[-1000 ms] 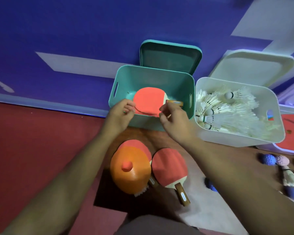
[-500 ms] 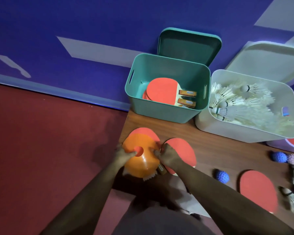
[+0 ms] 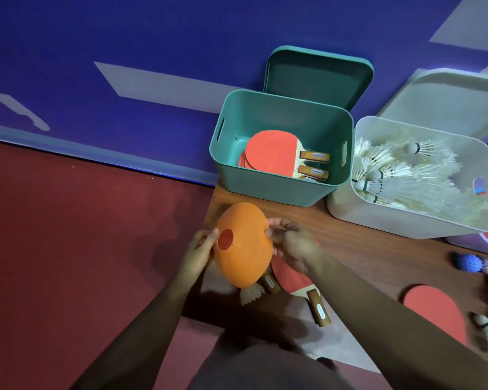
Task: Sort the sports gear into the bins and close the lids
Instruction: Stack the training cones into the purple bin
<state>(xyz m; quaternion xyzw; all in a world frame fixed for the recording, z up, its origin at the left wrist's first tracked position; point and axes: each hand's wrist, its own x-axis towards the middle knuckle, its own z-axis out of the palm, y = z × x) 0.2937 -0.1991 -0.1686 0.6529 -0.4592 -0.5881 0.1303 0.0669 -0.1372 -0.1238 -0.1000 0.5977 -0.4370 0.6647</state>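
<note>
Orange plastic disc cone [image 3: 244, 250] pinched at opposite rims by left hand [image 3: 198, 250] and right hand [image 3: 296, 246]; tilted up, likely to uncover red paddles [image 3: 289, 278] beneath.

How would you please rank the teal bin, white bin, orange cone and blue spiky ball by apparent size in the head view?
1. teal bin and white bin: look alike, so unranked.
2. orange cone, held nearer the camera, so enlarged.
3. blue spiky ball.
</note>
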